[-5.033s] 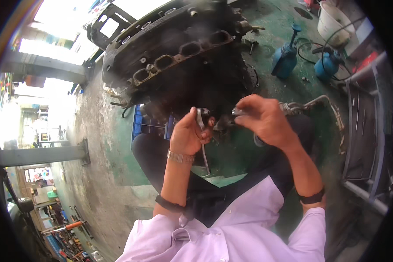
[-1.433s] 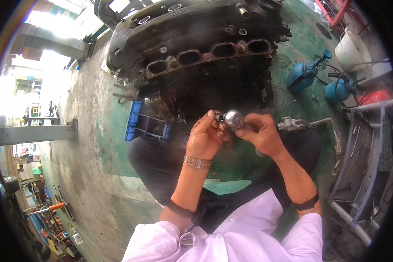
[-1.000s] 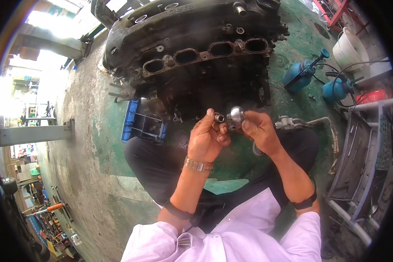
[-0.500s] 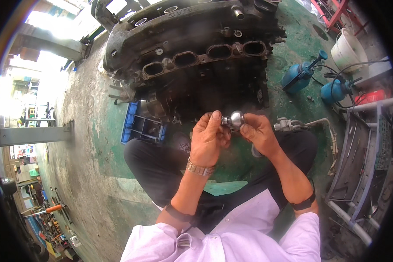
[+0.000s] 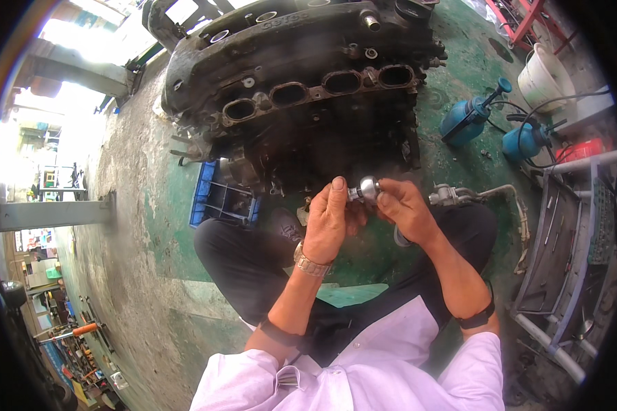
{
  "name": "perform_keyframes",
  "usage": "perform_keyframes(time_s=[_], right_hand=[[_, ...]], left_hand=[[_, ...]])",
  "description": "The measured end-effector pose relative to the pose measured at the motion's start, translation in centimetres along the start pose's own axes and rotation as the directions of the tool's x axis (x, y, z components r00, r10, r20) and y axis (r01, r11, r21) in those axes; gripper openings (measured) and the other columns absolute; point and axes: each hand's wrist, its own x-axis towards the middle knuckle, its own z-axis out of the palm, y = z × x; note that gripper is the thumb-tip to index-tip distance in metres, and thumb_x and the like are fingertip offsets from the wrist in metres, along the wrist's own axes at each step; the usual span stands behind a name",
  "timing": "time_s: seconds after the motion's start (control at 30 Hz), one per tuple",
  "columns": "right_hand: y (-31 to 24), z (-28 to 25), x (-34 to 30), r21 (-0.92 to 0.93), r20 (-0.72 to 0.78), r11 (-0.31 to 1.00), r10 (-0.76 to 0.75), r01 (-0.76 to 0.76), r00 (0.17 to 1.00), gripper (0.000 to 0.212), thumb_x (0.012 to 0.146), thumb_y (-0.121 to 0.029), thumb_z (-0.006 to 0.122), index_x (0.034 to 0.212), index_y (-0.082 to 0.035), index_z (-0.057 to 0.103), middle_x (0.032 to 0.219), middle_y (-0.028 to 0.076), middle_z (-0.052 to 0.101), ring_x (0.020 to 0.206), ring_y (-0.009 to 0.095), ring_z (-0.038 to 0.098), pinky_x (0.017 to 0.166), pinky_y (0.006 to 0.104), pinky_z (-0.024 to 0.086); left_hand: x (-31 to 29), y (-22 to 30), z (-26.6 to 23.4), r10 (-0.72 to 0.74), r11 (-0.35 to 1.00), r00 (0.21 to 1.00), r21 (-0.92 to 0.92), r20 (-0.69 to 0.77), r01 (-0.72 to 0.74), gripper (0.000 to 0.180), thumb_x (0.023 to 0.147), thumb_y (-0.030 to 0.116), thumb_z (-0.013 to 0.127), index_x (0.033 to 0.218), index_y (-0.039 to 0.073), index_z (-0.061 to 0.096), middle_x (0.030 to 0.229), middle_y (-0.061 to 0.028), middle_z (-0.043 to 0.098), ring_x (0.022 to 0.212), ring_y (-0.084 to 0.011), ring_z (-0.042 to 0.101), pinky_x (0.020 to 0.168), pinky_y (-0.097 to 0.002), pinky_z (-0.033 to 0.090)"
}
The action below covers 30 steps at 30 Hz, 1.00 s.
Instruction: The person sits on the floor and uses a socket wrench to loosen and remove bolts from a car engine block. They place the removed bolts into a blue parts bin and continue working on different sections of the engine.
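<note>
Both my hands are raised in front of the dark, greasy engine (image 5: 291,65). Between them is a small shiny metal piece (image 5: 369,185) with a rounded head and a narrower stepped end; its exact kind is hard to make out. My left hand (image 5: 327,219) pinches the narrow end with thumb and fingers. At the rounded head, my right hand (image 5: 407,211) is closed on the other side, thumb and forefinger against it. The fingers hide part of the piece.
A blue divided tray (image 5: 200,195) lies left of my knees. Right of the engine stand blue pump sprayers (image 5: 465,122) and a white bucket (image 5: 543,79). A metal pipe fitting (image 5: 449,195) rests by my right knee, near a tool cart (image 5: 562,246). A grey post (image 5: 55,212) is at left.
The metal piece has tilted slightly and shifted a little left in my fingers. My left hand has turned slightly; both hands keep their hold.
</note>
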Motion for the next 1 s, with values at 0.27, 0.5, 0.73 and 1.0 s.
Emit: perform_keyframes(time_s=[0.27,0.5,0.73,1.0], right_hand=[[0.5,0.3,-0.1,0.002,-0.003,1.000,0.018,-0.018,1.000,0.037,0.100,-0.038,0.054,0.101,-0.003,0.065,0.065,-0.002,0.052,0.055,0.004,0.044,0.049,0.0211,0.032],[-0.1,1.0,-0.3,0.066,0.011,0.992,0.111,-0.111,0.994,0.037,0.103,-0.038,0.047,0.098,-0.004,0.059,0.065,-0.002,0.051,0.057,0.006,0.045,0.050,0.0228,0.035],[0.4,1.1,-0.1,-0.098,-0.066,0.995,0.014,-0.021,0.998,0.041,0.105,-0.039,0.039,0.094,-0.004,0.058,0.062,-0.001,0.050,0.053,0.007,0.045,0.049,0.0243,0.035],[-0.1,1.3,-0.1,-0.253,-0.155,0.967,-0.044,0.003,0.987,0.044,0.104,-0.041,0.041,0.087,-0.004,0.057,0.059,0.000,0.049,0.054,0.008,0.046,0.050,0.0256,0.037]], left_hand=[[0.0,-0.9,0.9,0.229,0.952,0.959,0.242,-0.166,-0.186,0.049,0.104,0.039,0.044,0.070,0.005,0.049,0.055,0.0004,0.048,0.046,-0.0076,0.042,0.043,-0.0265,0.033],[0.7,-1.8,1.1,0.583,0.701,0.797,0.595,-0.160,-0.393,0.042,0.101,0.020,0.049,0.064,0.000,0.047,0.049,-0.0098,0.042,0.041,-0.0170,0.040,0.043,-0.0354,0.032],[1.5,-2.4,1.5,0.736,0.459,0.676,0.765,-0.042,-0.452,0.038,0.100,0.014,0.048,0.065,0.000,0.048,0.050,-0.0128,0.045,0.040,-0.0223,0.042,0.043,-0.0362,0.033],[1.9,-3.2,2.0,0.686,0.531,0.721,0.745,-0.097,-0.404,0.042,0.102,0.021,0.045,0.065,0.000,0.047,0.049,-0.0080,0.042,0.042,-0.0147,0.040,0.043,-0.0343,0.032]])
